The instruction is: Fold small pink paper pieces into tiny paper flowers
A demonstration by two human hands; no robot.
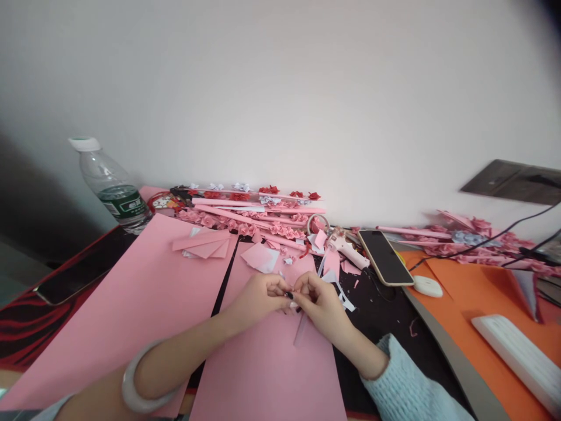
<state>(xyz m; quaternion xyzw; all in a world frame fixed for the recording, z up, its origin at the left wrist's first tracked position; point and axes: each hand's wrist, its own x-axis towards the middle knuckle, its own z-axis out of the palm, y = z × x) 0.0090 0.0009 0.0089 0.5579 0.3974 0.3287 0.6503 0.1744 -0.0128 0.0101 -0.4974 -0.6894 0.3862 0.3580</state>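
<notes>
My left hand [266, 295] and my right hand [319, 301] meet over a pink paper sheet [267, 362], thumbs and fingers pinched together. Whatever sits between the fingertips is too small and covered to make out; a bit of pale pink shows there. Beneath my right hand runs a thin translucent strip [300, 332], partly hidden by the fingers. Just beyond the hands lie a folded pink and white paper piece [260, 257] and several white paper scraps [346, 299]. A white glue gun [350, 251] rests behind my right hand.
Rows of pink paper flowers [228, 223] line the wall. A water bottle [116, 193] stands at the left beside a dark phone [83, 275]. Another phone [385, 257], a white earbud case [428, 286], orange paper [456, 304] and a white power strip [517, 356] lie at the right.
</notes>
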